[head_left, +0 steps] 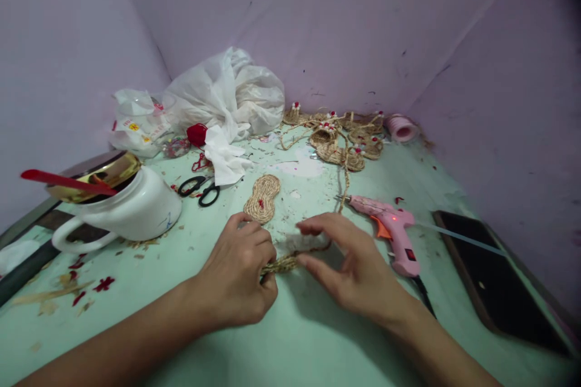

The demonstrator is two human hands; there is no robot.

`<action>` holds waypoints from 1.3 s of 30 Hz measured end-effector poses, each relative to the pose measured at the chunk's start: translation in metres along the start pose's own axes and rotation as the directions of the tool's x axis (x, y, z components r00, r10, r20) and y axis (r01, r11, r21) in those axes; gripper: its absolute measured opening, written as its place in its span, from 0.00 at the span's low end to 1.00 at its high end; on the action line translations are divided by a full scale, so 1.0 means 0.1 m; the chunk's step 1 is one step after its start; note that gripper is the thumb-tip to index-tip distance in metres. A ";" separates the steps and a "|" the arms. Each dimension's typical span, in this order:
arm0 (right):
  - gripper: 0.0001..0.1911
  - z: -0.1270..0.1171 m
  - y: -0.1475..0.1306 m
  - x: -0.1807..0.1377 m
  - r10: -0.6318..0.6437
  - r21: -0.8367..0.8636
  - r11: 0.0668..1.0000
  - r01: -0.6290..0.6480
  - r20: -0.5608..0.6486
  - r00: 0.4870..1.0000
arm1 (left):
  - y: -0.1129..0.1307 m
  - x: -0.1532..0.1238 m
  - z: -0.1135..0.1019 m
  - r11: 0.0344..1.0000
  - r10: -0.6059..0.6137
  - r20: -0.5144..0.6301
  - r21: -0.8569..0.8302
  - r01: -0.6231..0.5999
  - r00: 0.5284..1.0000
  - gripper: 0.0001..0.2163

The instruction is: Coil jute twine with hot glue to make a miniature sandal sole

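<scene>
My left hand (247,272) is closed around a small piece of coiled braided straw rope (284,264), most of it hidden by my fingers. Facing it, my right hand (349,266) has thumb and fingers apart, with the thumb tip at the piece's right end. A thin strand of rope runs from the piece toward my right palm. Just beyond my left hand lies a flat woven sole (262,198) with a small red mark. To the right of my right hand, a pink glue gun (393,227) rests on its side, its small light glowing.
Left stand a white mug (149,205) and black-handled scissors (200,189). Behind are a white plastic bag (231,94), tissue (224,157), red yarn (196,134), several small woven slippers (333,145) and a pink ribbon roll (402,128). A dark phone (494,278) lies right.
</scene>
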State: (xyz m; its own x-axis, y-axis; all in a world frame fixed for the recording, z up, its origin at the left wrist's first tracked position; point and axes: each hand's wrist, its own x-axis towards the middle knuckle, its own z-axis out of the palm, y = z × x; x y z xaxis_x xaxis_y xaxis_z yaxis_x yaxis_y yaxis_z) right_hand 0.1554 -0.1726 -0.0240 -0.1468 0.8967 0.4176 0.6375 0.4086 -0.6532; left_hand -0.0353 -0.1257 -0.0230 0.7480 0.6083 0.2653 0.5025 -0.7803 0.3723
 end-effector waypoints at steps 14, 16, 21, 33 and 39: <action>0.05 -0.18 0.07 0.07 0.024 -0.181 0.981 -0.062 -0.205 0.978 | 0.04 0.01 -0.04 0.993 0.071 0.000 0.098 -0.071 0.997 0.04; 0.05 -0.18 0.07 0.07 -0.011 -0.193 0.981 -0.013 -0.123 0.992 | 0.05 -0.01 -0.05 0.989 0.091 -0.028 0.119 -0.087 0.995 0.04; 0.09 -0.16 0.05 0.07 -0.149 -0.181 0.967 0.178 0.159 0.976 | 0.05 -0.05 -0.09 0.984 0.147 -0.103 0.117 -0.135 0.984 0.03; 0.09 -0.09 0.01 0.01 -0.165 -0.044 0.983 0.180 0.230 0.959 | 0.10 -0.11 -0.25 0.975 0.206 -0.161 0.117 -0.188 0.965 0.03; 0.09 -0.08 -0.02 -0.01 -0.080 0.044 0.996 0.072 0.203 0.976 | 0.08 -0.11 -0.25 0.966 0.228 -0.175 0.164 -0.200 0.958 0.03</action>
State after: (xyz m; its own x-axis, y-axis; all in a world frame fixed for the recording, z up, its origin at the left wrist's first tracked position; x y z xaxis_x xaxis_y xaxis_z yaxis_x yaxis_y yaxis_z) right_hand 0.1602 -0.1754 -0.0173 -0.3475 0.8770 0.3318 0.5911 0.4796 -0.6485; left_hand -0.0502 -0.1347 -0.0010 0.7549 0.4305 0.4947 0.4074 -0.8990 0.1607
